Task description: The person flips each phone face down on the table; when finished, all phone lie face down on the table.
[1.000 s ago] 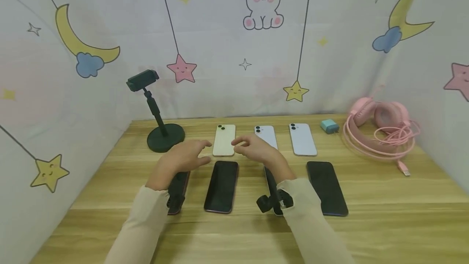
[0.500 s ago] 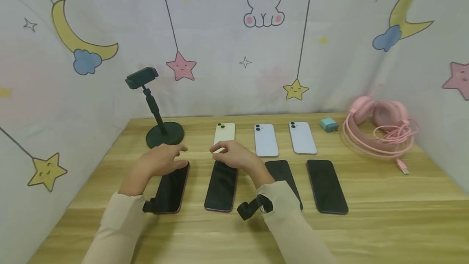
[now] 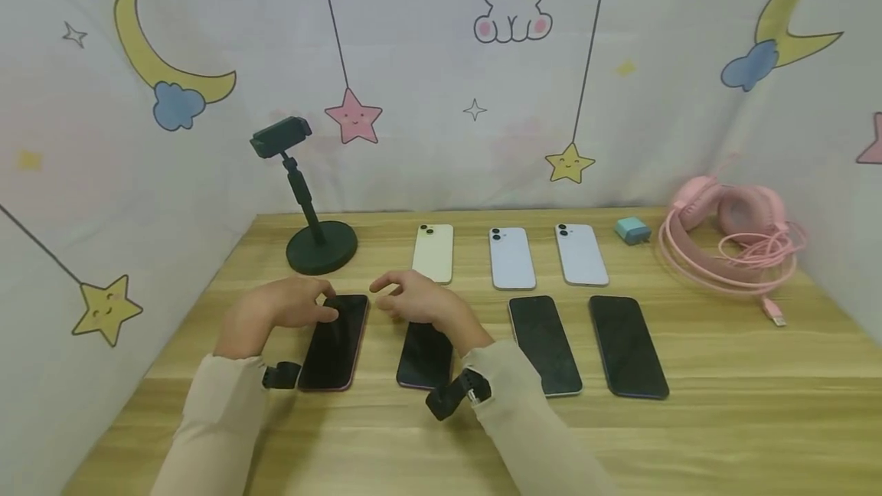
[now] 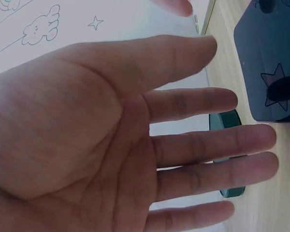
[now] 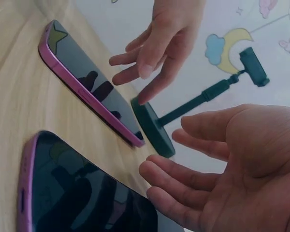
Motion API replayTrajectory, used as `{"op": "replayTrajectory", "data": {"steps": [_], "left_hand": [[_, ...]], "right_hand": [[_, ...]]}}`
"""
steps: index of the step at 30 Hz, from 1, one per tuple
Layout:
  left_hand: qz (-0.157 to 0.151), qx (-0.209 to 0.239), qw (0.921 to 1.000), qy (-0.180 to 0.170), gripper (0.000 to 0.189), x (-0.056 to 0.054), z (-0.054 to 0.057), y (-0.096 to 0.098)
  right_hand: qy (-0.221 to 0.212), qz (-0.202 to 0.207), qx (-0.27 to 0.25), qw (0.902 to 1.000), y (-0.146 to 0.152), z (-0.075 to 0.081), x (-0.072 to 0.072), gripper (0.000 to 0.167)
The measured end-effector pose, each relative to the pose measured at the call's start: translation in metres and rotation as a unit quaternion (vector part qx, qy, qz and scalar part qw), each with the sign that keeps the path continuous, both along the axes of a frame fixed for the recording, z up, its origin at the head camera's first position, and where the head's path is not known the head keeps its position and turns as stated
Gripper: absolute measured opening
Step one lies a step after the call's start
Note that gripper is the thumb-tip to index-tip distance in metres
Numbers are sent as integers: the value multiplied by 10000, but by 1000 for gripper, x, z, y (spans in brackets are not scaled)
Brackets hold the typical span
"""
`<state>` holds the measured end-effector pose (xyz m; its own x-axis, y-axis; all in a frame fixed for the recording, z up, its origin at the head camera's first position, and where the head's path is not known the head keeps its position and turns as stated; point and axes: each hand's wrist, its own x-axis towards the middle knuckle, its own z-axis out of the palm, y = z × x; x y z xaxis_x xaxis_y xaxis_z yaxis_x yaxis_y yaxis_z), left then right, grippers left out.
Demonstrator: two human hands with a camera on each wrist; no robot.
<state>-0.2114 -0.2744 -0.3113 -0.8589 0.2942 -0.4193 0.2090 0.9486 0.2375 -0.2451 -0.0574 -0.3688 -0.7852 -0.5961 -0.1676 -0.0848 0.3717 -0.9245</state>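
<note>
My left hand (image 3: 285,306) hovers at the upper left of the leftmost dark-screened phone (image 3: 338,350), holding nothing. In the left wrist view its fingers (image 4: 212,145) are straight and spread, with the phone's glossy screen (image 4: 266,63) beyond them. My right hand (image 3: 420,301) hangs above the top end of the second dark phone (image 3: 425,358), covering part of it. The right wrist view shows that hand's fingers (image 5: 179,186) loosely extended and apart from both phones. Both of these phones lie screen up with pinkish edges, and reflections show on their glass.
Two more dark phones (image 3: 547,343) lie to the right. Behind stand a row of pale phones lying back up: a cream one (image 3: 434,251) and two white ones (image 3: 512,259). A dark green phone stand (image 3: 322,249), a blue charger plug (image 3: 632,230) and pink headphones (image 3: 751,213) are farther back.
Both hands have shifted left, from around the cream phone to above the two leftmost dark phones. The white phones and the third dark phone are uncovered now. The head view has tilted slightly.
</note>
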Motion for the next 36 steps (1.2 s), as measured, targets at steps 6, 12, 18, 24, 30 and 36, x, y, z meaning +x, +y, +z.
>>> {"op": "replayTrajectory", "data": {"steps": [6,12,18,24,30,36], "left_hand": [[-19,-95,9999,-87,49,-1,0,1],[-99,-27,9999,-40,51,-4,-3,-3],[-34,358,9991,-222,58,-7,-11,-13],[197,794,9951,-548,65,-9,-19,-20],[285,1034,9922,-633,65,-9,-21,-20],[257,1031,9926,-585,65,-9,-21,-18]], "right_hand": [[-226,133,52,9996,-9,-4,3,31],[-396,104,-1,9992,-12,-4,6,31],[-726,42,-238,9971,-17,-7,9,33],[-1054,-200,-446,9932,-21,-8,12,36],[-1265,-485,-624,9888,-26,-12,13,42],[-1292,-597,-623,9878,-26,-14,11,44]]}}
